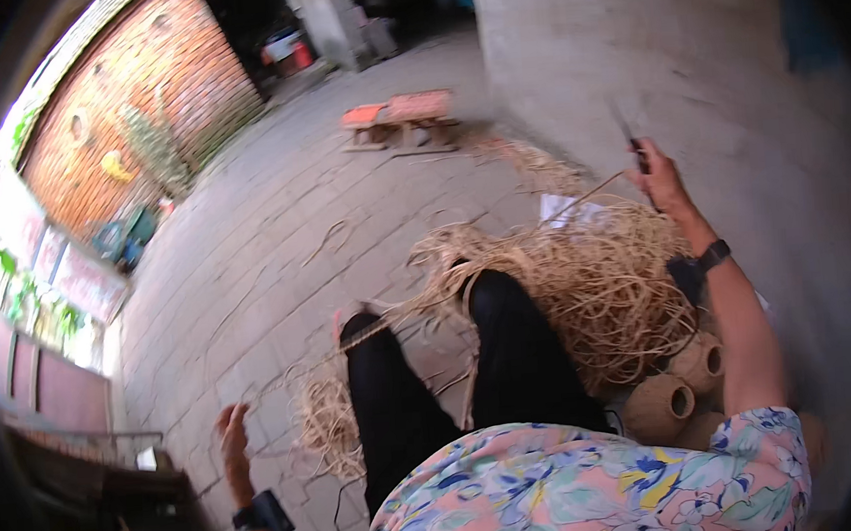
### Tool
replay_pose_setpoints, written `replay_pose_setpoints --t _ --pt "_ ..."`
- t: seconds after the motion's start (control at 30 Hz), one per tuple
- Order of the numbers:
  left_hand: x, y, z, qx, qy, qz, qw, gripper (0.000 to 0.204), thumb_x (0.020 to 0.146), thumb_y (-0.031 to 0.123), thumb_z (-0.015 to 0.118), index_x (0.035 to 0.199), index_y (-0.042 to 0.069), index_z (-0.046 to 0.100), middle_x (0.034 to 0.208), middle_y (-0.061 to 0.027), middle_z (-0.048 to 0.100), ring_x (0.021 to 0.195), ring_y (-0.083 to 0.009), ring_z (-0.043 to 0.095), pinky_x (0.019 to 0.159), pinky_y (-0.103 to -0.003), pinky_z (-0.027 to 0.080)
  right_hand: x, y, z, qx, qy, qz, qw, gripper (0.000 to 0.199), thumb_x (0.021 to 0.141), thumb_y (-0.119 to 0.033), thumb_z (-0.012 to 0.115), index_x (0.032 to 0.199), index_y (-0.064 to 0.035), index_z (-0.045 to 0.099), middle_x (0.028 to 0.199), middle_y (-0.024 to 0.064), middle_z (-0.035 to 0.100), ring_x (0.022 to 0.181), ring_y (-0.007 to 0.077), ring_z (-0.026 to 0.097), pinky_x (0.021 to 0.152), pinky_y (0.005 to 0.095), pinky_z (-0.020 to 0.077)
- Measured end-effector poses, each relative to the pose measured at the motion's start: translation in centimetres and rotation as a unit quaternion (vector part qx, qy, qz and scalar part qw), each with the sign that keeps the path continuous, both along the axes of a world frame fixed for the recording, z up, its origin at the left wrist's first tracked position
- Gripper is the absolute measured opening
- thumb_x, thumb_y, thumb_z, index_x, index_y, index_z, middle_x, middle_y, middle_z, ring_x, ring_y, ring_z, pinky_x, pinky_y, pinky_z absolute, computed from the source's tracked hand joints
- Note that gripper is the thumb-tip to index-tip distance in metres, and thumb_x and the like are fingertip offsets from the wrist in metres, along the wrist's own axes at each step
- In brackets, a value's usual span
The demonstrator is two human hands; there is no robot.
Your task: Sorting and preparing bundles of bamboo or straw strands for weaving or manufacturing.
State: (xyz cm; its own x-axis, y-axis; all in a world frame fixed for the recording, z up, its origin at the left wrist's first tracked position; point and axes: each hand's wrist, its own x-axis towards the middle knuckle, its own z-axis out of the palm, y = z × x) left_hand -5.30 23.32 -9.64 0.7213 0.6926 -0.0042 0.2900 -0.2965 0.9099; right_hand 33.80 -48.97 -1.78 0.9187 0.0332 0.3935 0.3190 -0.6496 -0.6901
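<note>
A tan straw-coloured cord [390, 317] runs slantwise over my knees between my two hands. Out at the lower left, my left hand [232, 439] is closed at the cord's end. My right hand [661, 182], raised at the upper right, grips a dark-handled bladed tool [640, 157]; its blade points up and is blurred, so I cannot tell scissors from a knife. The cord also reaches that hand's fingers. Below it a big tangled heap of cord [605, 292] lies beside my right leg, and a smaller heap [326, 420] sits left of my legs.
Wound balls of cord [659, 409] rest by my right hip. A low wooden bench with a reddish top [419, 106] stands ahead on the paved floor [275, 227]. A plain wall [627, 44] rises close on the right. White paper [565, 208] lies at the heap's far edge.
</note>
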Motion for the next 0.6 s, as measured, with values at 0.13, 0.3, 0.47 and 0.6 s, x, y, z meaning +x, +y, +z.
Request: replay_pose_setpoints --t 0.13,0.3,0.47,0.6 --pt "-0.9 2.3 -0.5 0.209 0.054 0.048 0.975 0.03 0.092 0.028 0.053 0.099 0.0 0.063 0.089 -0.0074 0.065 0.082 -0.016 0.055 0.079 -0.028 0.042 -0.7 1.7 2.5 -0.223 -0.146 0.114 0.957 0.037 0.076 -0.01 0.064 0.11 -0.0078 0.051 0.081 0.0181 0.062 0.073 0.0375 0.06 0.062 0.0417 0.0466" --pt "-5.8 8.7 -0.7 0.315 0.122 0.148 0.93 0.039 0.092 0.034 0.049 0.101 -0.002 0.061 0.097 -0.0168 0.063 0.094 -0.0282 0.056 0.087 -0.035 0.041 -0.3 -4.5 3.8 -0.166 -0.157 -0.115 0.967 0.027 0.08 -0.003 0.056 0.106 -0.0091 0.052 0.069 0.0131 0.061 0.062 0.032 0.061 0.056 0.0385 0.0475" --pt "-14.5 13.4 -4.4 0.339 0.13 0.333 0.87 0.034 0.091 0.032 0.052 0.098 0.001 0.062 0.082 -0.0099 0.062 0.07 -0.0185 0.055 0.064 -0.029 0.043 0.0 -6.5 6.9 0.116 -0.051 -0.116 0.985 0.03 0.08 0.004 0.051 0.107 -0.009 0.053 0.066 0.0031 0.059 0.048 0.0108 0.055 0.047 0.028 0.045" --pt "-15.4 10.5 -3.8 0.281 0.137 0.358 0.88 0.031 0.09 0.032 0.052 0.097 0.004 0.063 0.079 -0.0072 0.061 0.065 -0.016 0.053 0.058 -0.028 0.04 0.0 -9.0 8.7 0.143 -0.068 -0.147 0.976 0.028 0.079 -0.004 0.058 0.106 -0.0067 0.054 0.07 0.0039 0.061 0.052 0.0118 0.056 0.051 0.0268 0.0453"
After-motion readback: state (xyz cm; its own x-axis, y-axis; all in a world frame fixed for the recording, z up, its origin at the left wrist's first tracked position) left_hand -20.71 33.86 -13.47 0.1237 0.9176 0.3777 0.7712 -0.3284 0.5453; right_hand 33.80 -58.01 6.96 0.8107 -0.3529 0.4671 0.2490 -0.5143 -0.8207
